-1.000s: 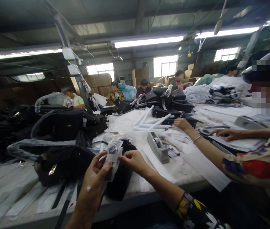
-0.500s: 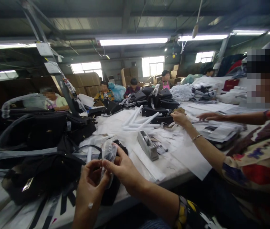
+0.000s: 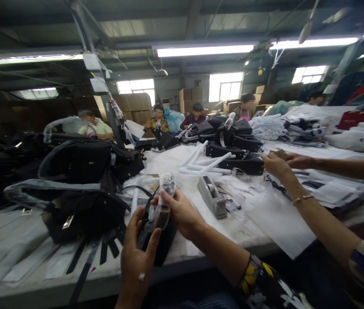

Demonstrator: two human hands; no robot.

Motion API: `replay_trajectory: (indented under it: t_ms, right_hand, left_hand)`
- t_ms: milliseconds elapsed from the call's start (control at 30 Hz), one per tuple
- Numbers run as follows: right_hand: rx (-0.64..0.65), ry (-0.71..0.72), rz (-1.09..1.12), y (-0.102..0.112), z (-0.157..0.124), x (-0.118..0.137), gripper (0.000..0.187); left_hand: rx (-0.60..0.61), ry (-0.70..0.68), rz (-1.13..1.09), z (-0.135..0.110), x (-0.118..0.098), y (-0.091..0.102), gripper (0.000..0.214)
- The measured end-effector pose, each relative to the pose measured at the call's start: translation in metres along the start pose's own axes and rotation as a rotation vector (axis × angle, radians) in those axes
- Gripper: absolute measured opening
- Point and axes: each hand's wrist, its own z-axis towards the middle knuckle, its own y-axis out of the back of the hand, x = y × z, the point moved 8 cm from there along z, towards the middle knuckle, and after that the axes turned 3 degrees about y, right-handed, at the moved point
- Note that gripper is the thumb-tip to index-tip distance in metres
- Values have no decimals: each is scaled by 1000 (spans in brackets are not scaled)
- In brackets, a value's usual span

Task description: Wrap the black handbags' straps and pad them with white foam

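Note:
My right hand [image 3: 182, 213] is closed on a bag handle [image 3: 162, 216] wrapped in clear plastic, thumb on top and fingers behind. Below that handle, a black handbag [image 3: 165, 246] rests at the table edge, partly hidden by my hands. My left hand [image 3: 137, 246] is at the near left of the handle, thumb and fingers apart; whether a fingertip touches the plastic I cannot tell. A small whitish scrap sticks to its thumb base. Beyond my right hand stands a grey tape dispenser [image 3: 212, 197].
Black handbags [image 3: 85, 210] with plastic-wrapped handles are piled on the left, near black strips [image 3: 104, 251]. White tubes [image 3: 206, 165] and more dark bags [image 3: 240, 163] lie ahead. A co-worker's hands [image 3: 278, 163] hold a small brownish item at right. Several people sit across the table.
The view has turned left. My left hand's fingers have come off the plastic and spread apart, while my right hand keeps hold of the handle. The co-worker's two hands have come together.

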Motion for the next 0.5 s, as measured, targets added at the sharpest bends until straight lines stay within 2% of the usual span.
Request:
replay_trajectory:
  t_ms: [133,200,300,400,500]
  right_hand:
    - [192,-163,58,-10,7,-3,64]
    - [243,-171,27,-12,13,-2,63]
    - [315,-107,-100,-13,26,5,53]
    - [391,-17,-330,-10,43,19,47]
    - [337,100,-626,6,67,41,37]
  left_hand:
    - [-72,41,147,3,19,3,73]
    - [-120,59,205,9,31,4,75]
    - [-145,61,282,24,50,9,55]
    - [-191,35,297,38,68,20,31]
    - [-174,88,180,62,91,23,25]
